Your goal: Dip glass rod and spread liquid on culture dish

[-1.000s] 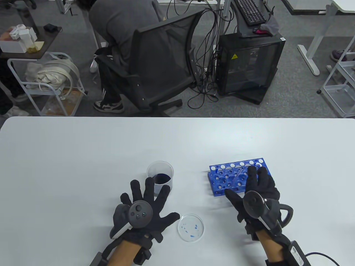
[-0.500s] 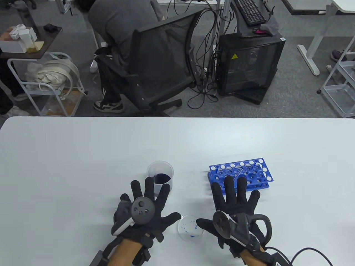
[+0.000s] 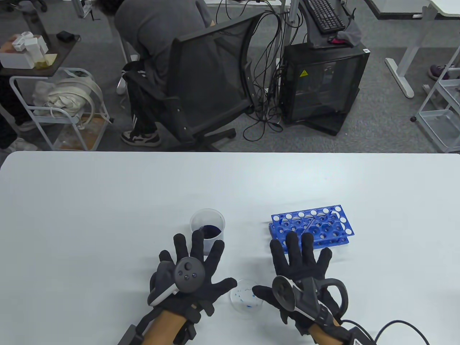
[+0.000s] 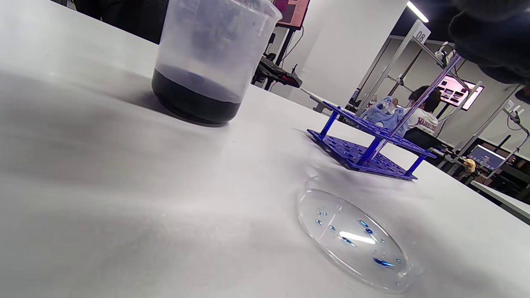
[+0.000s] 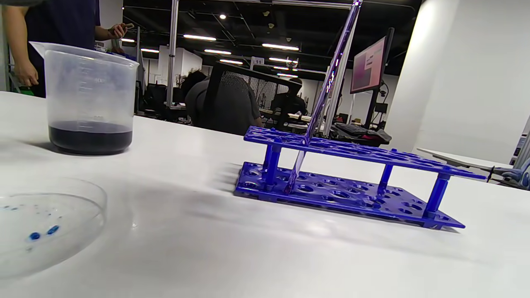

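A clear culture dish (image 3: 246,299) with blue droplets lies on the white table between my hands; it also shows in the left wrist view (image 4: 356,238) and the right wrist view (image 5: 45,223). A plastic beaker (image 3: 207,226) holds dark blue liquid (image 5: 90,136). The glass rod (image 3: 309,223) stands tilted in the blue rack (image 3: 325,224), plain in the right wrist view (image 5: 327,89). My left hand (image 3: 194,273) is spread flat and empty, left of the dish. My right hand (image 3: 300,273) is spread flat and empty, right of the dish, fingers just before the rack.
The table's far edge (image 3: 230,152) borders a floor with an office chair (image 3: 212,79), a seated person and a computer case (image 3: 323,82). A wire cart (image 3: 57,107) stands at the left.
My right hand drew back from the rack, where it was at the rod, and came down spread beside the dish. My left hand shifted slightly forward. The rod stays in the rack.
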Action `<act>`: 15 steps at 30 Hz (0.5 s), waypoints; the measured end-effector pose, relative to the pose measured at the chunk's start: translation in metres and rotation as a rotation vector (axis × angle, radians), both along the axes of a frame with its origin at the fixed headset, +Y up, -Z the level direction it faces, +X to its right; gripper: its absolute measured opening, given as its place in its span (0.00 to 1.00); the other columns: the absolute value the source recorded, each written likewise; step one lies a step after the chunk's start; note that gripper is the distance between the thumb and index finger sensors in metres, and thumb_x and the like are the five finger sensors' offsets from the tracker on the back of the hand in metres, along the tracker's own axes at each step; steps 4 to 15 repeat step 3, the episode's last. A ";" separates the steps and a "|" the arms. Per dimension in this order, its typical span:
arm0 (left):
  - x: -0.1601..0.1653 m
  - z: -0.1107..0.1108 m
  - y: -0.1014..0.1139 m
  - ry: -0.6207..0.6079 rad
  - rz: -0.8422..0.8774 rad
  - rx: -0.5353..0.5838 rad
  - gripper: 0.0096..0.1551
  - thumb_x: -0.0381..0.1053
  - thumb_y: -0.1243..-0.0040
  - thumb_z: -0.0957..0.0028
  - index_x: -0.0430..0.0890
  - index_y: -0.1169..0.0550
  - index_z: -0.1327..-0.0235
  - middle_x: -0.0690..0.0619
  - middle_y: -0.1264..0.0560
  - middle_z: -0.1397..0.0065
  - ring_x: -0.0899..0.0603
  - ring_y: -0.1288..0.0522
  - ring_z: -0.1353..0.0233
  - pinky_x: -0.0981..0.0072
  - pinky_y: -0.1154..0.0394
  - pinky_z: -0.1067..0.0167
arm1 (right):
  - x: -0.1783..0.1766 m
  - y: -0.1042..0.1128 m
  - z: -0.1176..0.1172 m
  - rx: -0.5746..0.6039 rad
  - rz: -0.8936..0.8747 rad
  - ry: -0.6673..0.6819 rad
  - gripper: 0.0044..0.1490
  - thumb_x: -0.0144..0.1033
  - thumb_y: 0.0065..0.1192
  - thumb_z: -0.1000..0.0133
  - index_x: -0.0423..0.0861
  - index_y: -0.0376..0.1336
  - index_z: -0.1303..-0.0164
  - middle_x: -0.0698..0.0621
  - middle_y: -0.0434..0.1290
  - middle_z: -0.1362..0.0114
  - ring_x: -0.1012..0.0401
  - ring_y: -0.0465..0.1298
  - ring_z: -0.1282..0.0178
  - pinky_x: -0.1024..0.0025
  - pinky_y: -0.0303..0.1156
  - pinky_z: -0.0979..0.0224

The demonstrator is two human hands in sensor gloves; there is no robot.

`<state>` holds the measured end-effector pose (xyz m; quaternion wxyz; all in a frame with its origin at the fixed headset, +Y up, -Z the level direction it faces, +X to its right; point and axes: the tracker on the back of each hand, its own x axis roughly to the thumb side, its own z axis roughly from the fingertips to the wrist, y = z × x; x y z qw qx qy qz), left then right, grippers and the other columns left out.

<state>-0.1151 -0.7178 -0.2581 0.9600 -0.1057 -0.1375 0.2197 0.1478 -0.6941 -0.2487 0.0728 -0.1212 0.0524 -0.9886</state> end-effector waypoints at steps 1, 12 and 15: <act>0.000 0.000 0.000 -0.002 0.000 0.002 0.57 0.88 0.57 0.50 0.71 0.65 0.17 0.49 0.82 0.15 0.33 0.89 0.30 0.22 0.84 0.48 | -0.001 -0.001 0.000 -0.001 0.004 0.003 0.71 0.92 0.34 0.63 0.58 0.27 0.19 0.44 0.31 0.10 0.38 0.33 0.09 0.17 0.40 0.22; 0.001 0.001 0.000 -0.005 0.001 0.004 0.57 0.88 0.57 0.50 0.71 0.64 0.17 0.49 0.81 0.15 0.33 0.89 0.30 0.22 0.84 0.48 | -0.001 -0.002 0.001 0.002 0.010 0.007 0.71 0.92 0.34 0.63 0.58 0.27 0.19 0.44 0.31 0.10 0.38 0.34 0.09 0.18 0.41 0.22; 0.001 0.001 0.000 -0.005 0.001 0.004 0.57 0.88 0.57 0.50 0.71 0.64 0.17 0.49 0.81 0.15 0.33 0.89 0.30 0.22 0.84 0.48 | -0.001 -0.002 0.001 0.002 0.010 0.007 0.71 0.92 0.34 0.63 0.58 0.27 0.19 0.44 0.31 0.10 0.38 0.34 0.09 0.18 0.41 0.22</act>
